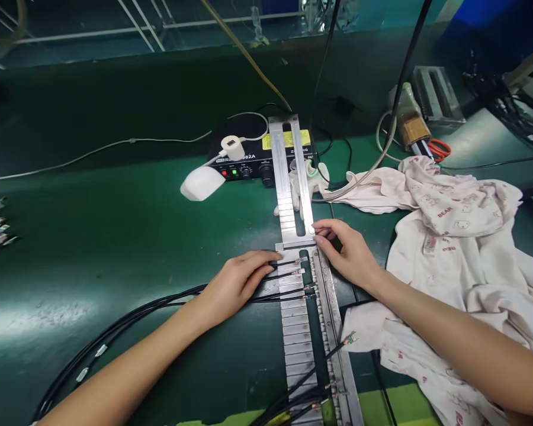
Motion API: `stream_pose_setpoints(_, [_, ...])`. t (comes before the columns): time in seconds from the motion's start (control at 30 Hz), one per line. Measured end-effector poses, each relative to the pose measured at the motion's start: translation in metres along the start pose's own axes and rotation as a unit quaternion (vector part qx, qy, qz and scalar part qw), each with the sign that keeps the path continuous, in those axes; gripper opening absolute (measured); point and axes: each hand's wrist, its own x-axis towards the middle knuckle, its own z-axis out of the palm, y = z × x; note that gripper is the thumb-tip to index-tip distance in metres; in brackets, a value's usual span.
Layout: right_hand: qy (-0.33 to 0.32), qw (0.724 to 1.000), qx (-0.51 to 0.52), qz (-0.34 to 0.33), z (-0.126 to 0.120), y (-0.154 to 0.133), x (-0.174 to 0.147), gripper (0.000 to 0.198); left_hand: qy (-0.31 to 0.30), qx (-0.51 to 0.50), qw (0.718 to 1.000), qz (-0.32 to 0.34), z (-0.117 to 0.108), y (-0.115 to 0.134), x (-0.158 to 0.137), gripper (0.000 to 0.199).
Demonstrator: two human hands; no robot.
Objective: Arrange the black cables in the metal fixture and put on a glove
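- Neither hand clasps anything: the left hand (237,283) lies flat, fingers pressed down on the black cables (160,307) where they cross onto the slotted metal fixture (299,319), apparently pinning them so their tips sit in the grooves; the right hand (346,251) rests loosely open, fingertips touching the fixture's upper bar (293,177) near the joint, seemingly steadying it.
- Green work table (93,236) carries everything, with the fixture running away from the person down its middle.
- Pale printed cloth (462,248) lies bunched to the right, under the right forearm.
- Black controller box (249,163) sits behind the fixture's far end (its lit indicators face the person), a white block (202,182) just beside it.
- More cables (293,396) lie across the fixture's near end, their connector tips at its right rail.
- Orange-handled scissors (439,149) lie far right.
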Motion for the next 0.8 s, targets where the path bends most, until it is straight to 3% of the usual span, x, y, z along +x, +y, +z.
stream_pose_setpoints(0.27, [-0.019,1.000,0.003,-0.001,-0.001,0.000,0.004,0.022,-0.080,0.052,0.994,0.050,-0.007,-0.003,0.003,0.042])
stream_pose_setpoints(0.43, [-0.024,1.000,-0.004,-0.016,-0.001,-0.001,0.005,0.020,-0.089,0.015,0.994,0.064,-0.011,-0.004,0.004,0.041])
stream_pose_setpoints(0.7, [-0.029,1.000,-0.003,-0.009,-0.002,-0.002,0.005,0.019,-0.090,0.115,0.983,0.115,-0.004,-0.004,0.010,0.043])
stream_pose_setpoints(0.8, [-0.033,0.999,-0.002,-0.002,-0.002,-0.002,0.005,0.019,-0.084,0.117,0.982,0.118,-0.003,-0.003,0.013,0.035])
